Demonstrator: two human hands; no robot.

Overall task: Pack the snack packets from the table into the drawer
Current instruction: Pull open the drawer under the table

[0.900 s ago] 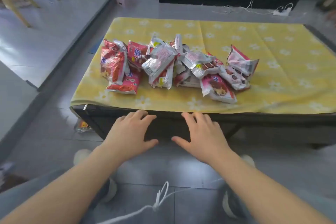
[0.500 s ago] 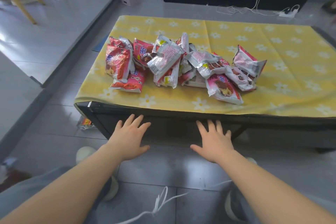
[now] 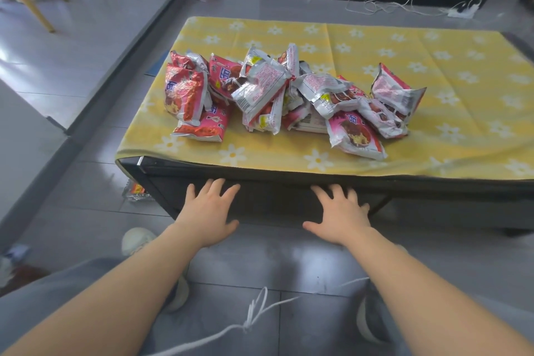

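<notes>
Snack packets (image 3: 289, 98) heaped, beyond both hands

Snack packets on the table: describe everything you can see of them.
The snack packets lie in one loose heap on the yellow flowered tablecloth, toward the table's near left. They look like crinkly foil pouches, with red or pink fronts and silvery-white backs, puffed and seemingly unopened. Many overlap or lean together; a red packet stands tilted at the left end, and a pink packet lies flat nearest the front edge. No hand touches them: the left hand and right hand are lower, at the dark front panel.
</notes>
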